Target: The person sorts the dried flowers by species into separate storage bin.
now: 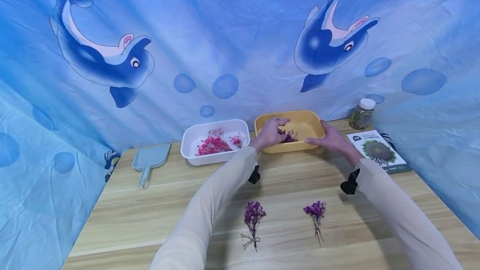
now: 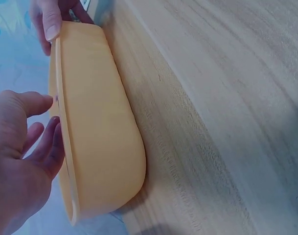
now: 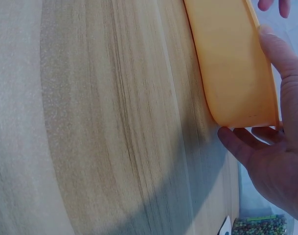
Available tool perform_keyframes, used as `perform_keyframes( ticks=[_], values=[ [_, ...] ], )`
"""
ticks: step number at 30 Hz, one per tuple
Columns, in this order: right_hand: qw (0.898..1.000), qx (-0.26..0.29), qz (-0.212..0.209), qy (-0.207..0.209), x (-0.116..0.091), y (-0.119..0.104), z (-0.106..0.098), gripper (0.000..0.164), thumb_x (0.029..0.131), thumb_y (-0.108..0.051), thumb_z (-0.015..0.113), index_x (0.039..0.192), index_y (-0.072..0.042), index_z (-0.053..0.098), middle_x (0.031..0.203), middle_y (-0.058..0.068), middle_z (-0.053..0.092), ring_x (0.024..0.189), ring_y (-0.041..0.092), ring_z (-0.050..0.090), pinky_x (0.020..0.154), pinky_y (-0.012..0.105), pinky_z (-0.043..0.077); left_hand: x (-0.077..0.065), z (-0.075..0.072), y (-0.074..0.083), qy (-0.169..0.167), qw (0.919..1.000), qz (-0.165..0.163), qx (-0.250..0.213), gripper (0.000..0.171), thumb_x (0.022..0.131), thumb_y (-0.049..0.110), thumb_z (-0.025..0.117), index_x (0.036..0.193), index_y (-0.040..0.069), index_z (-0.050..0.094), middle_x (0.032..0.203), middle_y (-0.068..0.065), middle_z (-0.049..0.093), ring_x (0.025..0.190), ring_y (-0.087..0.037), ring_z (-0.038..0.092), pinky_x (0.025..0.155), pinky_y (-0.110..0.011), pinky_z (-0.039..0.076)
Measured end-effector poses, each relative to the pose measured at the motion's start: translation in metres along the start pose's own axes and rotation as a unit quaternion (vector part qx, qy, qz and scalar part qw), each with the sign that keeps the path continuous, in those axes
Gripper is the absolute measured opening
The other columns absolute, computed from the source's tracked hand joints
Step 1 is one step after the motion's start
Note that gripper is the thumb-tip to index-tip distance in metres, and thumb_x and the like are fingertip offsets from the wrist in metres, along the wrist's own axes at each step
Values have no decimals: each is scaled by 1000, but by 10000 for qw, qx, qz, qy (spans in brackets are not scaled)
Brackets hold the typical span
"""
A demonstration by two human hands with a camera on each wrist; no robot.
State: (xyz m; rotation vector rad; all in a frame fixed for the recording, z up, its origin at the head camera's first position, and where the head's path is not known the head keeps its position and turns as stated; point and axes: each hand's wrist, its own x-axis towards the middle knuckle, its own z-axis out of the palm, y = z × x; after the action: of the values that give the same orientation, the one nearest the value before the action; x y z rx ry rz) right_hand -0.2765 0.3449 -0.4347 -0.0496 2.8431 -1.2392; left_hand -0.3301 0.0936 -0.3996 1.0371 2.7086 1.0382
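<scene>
My left hand [image 1: 271, 133] is over the left part of a yellow basin [image 1: 288, 148], beside a small heap of dried purple flowers [image 1: 289, 136] inside it. In the left wrist view, the thumb and fingers of the left hand [image 2: 21, 156] reach past the rim with a gap between them. At the basin's other end, my right hand [image 1: 331, 138] grips it, thumb on the front rim and fingers against the end wall. Nearer me lie two purple dried-flower bunches, the left bunch [image 1: 254, 216] tied with twine and the right bunch [image 1: 316, 213] with its stems together.
A white basin [image 1: 187, 153] with pink dried flowers [image 1: 213, 143] stands left of the yellow one. Farther left lies a light blue dustpan [image 1: 151, 156]. At the back right are a white-lidded jar [image 1: 361, 116] and a booklet [image 1: 376, 150] with a round green plant picture.
</scene>
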Motion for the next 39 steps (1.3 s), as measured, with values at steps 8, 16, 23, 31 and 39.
perform_keyframes(
  ticks=[8, 16, 23, 31, 39],
  values=[
    [9999, -103, 104, -76, 0, -2, 3, 121, 85, -56, 74, 157, 4, -4, 154, 40, 17, 137, 56, 27, 112, 62, 26, -12, -2, 1, 157, 9934, -268, -1108, 63, 88, 2, 76, 146, 6, 51, 124, -19, 66, 100, -24, 70, 75, -19, 56],
    [9996, -174, 167, -147, -2, -2, 3, 120, 87, -55, 72, 157, 4, -6, 154, 41, 16, 137, 57, 27, 111, 63, 27, -28, -3, 5, 506, 9822, -323, -1777, 51, 90, 14, 77, 138, 7, 61, 104, -7, 75, 89, -12, 70, 73, -20, 56],
    [9996, -212, 142, -126, -5, -2, 1, 125, 84, -62, 72, 157, 2, -8, 153, 42, 16, 136, 58, 27, 110, 64, 26, -54, -3, 17, 775, 9773, -447, -1922, 42, 90, 17, 78, 129, 5, 68, 95, 0, 76, 85, -6, 68, 74, -21, 56],
    [9996, -208, 61, -172, -3, -2, 0, 127, 83, -64, 71, 156, 2, -9, 153, 42, 16, 136, 59, 26, 110, 65, 25, -90, -8, 18, 1058, 9667, -882, -2155, 42, 88, 21, 79, 124, 3, 69, 100, -4, 75, 88, -12, 68, 74, -22, 56],
    [9998, -156, 46, -151, -4, -3, -1, 125, 84, -62, 72, 156, 2, -9, 152, 43, 16, 136, 59, 26, 111, 65, 24, -136, -6, 8, 1271, 9479, -1260, -2635, 44, 88, 13, 77, 128, -1, 65, 100, -7, 74, 84, -17, 69, 74, -26, 58]
  ],
)
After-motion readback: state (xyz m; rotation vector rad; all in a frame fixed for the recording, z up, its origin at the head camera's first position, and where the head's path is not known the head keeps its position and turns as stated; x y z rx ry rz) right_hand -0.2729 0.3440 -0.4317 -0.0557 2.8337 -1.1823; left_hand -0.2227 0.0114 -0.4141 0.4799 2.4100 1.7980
